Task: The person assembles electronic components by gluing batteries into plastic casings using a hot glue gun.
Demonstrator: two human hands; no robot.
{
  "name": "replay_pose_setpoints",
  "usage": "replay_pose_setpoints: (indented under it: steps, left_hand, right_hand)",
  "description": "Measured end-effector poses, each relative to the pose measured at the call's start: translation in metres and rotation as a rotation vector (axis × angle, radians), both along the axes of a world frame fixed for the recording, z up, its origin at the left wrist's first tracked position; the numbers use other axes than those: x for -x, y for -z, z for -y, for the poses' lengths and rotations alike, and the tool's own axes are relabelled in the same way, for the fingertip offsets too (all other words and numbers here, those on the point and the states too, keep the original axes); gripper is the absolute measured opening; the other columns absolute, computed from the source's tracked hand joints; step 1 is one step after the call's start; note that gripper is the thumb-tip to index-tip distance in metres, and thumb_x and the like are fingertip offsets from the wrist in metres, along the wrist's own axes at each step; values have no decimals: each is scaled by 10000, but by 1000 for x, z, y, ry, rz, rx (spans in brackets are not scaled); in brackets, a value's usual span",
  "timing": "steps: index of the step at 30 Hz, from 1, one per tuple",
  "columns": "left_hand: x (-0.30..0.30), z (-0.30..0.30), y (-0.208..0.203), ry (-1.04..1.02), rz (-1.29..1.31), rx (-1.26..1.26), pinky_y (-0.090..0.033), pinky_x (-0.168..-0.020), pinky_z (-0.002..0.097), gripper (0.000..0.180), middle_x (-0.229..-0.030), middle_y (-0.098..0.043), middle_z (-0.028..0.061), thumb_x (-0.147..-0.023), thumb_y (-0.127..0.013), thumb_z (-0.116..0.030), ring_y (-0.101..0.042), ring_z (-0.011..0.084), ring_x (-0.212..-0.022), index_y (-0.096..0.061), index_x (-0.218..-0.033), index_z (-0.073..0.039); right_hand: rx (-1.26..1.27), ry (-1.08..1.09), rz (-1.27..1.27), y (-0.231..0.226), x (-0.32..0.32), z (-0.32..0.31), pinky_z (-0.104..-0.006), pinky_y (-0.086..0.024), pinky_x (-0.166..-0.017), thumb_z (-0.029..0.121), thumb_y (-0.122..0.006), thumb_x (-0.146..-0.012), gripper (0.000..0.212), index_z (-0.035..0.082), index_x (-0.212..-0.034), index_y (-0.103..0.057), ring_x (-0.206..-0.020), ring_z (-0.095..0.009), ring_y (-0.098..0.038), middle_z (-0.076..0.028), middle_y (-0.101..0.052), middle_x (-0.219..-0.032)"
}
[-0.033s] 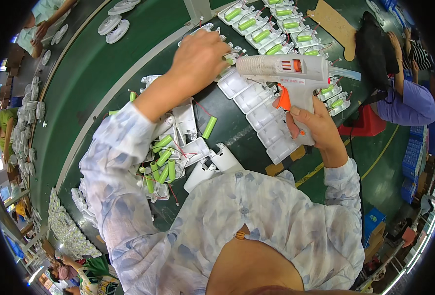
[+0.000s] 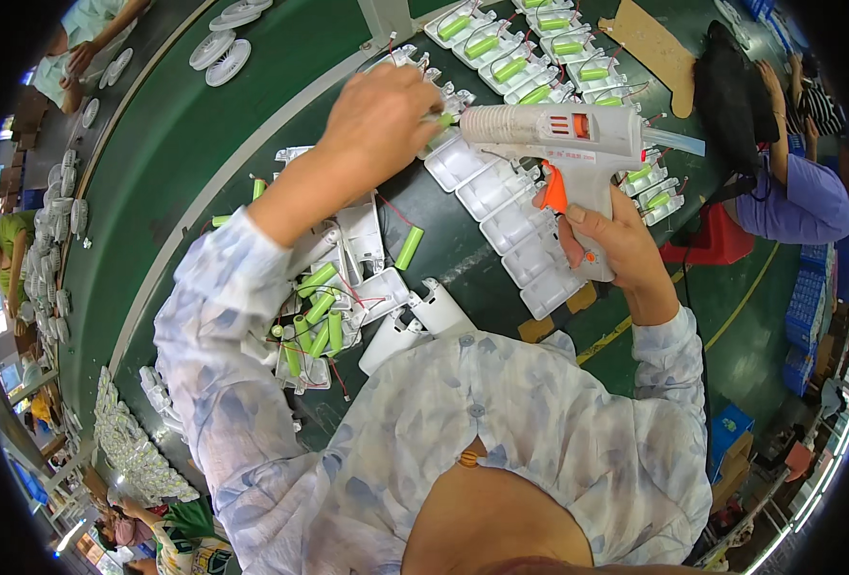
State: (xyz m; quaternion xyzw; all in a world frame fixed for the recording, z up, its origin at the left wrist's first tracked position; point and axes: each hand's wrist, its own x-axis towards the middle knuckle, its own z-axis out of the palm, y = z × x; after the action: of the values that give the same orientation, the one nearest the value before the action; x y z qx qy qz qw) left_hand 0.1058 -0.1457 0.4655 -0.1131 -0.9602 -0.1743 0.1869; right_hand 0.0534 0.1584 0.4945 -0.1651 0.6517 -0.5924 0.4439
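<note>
My left hand is closed around a green cylindrical battery, of which only one end shows at its fingertips. It hovers by the glue gun's nozzle, at the upper end of a row of white plastic housings. In my right hand, the white hot glue gun lies level, nozzle to the left. Its orange trigger shows in front of the grip, and a clear glue stick sticks out of the back. Fingers behind the handle are partly hidden.
Loose green batteries with thin wires lie among white shells on the left. Rows of housings with batteries fill the far side. A tan board and black bag lie at the far right. Other people sit nearby.
My left hand and forearm have shifted slightly left and toward me, and the battery end at the fingertips shows more plainly. My right hand and the glue gun stay nearly still.
</note>
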Motion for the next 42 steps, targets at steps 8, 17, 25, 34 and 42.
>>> replay_pose_setpoints:
  steps: [8,17,25,34,42]
  left_hand:
    - [-68,-24,-27,22,313,75,-481,-714,417,195,-764,-629,107,-768,-745,-176,-634,314,-791,-619,-845,-49]
    - [-51,-9,-25,-278,336,-9,-517,-702,417,498,-939,-653,166,-748,-795,-247,-655,346,-844,-572,-1131,-20]
    - [-45,-7,-1,-186,429,16,-521,-758,423,491,-1018,-657,187,-741,-796,-228,-651,361,-889,-578,-1113,6]
    - [-30,-11,-6,-199,477,-121,-522,-735,447,406,-916,-666,196,-764,-763,-183,-654,383,-838,-558,-1053,15]
    - [-56,-16,-23,-42,354,-28,-519,-685,456,221,-814,-634,142,-780,-732,-211,-636,351,-835,-619,-840,-30]
  right_hand:
    - [51,40,7,6,-1,12,-240,-416,-501,291,-589,-926,395,-26,-1161,-575,-495,-100,-491,-62,-559,-657]
    - [84,21,67,5,-4,5,-257,-448,-488,246,-597,-929,386,-33,-1189,-537,-520,-103,-510,-88,-626,-881]
    - [37,41,92,0,-6,-4,-254,-395,-536,212,-568,-922,334,-20,-1162,-581,-548,-116,-504,-47,-563,-657]
    - [37,32,35,4,-9,0,-234,-407,-506,318,-593,-916,400,-22,-1127,-596,-485,-91,-481,-47,-542,-611]
    - [46,14,64,6,0,12,-253,-386,-526,214,-581,-925,256,12,-1082,-576,-546,-113,-509,-41,-560,-657]
